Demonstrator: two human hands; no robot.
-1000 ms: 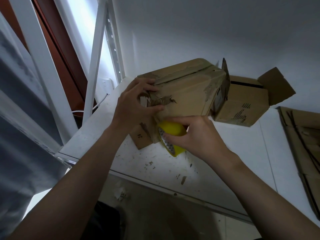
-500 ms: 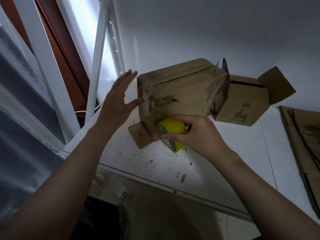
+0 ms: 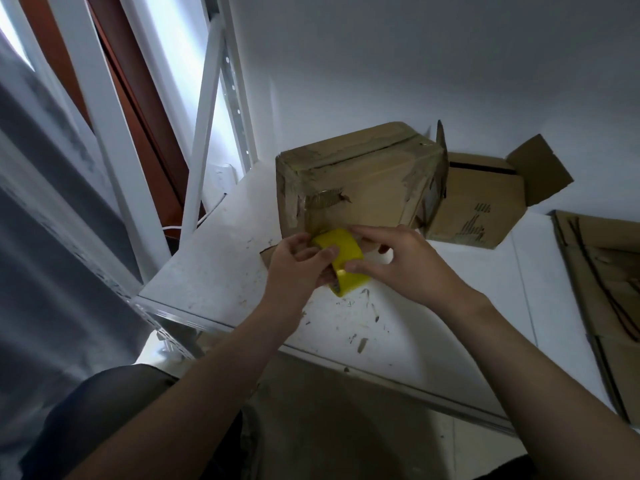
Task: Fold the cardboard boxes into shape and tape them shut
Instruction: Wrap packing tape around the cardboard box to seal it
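A worn brown cardboard box (image 3: 360, 181) stands folded on the white table (image 3: 221, 271), with old tape marks and a torn patch on its near face. Just in front of its lower edge both hands hold a yellow tape roll (image 3: 343, 259). My left hand (image 3: 298, 268) grips the roll from the left, thumb across its top. My right hand (image 3: 398, 265) holds it from the right, fingers reaching over it toward the box. A small loose flap of cardboard (image 3: 266, 254) shows behind my left hand.
A second box (image 3: 481, 206) with an open flap stands behind and to the right. Flattened cardboard (image 3: 606, 289) lies at the right edge. White shelf posts (image 3: 201, 150) rise at the left. The table's near edge (image 3: 346, 362) is scuffed with scraps.
My left hand left the box's side, swung away with fingers spread, then came down onto the tape roll. The right hand kept the roll, which now sits slightly lower and turned.
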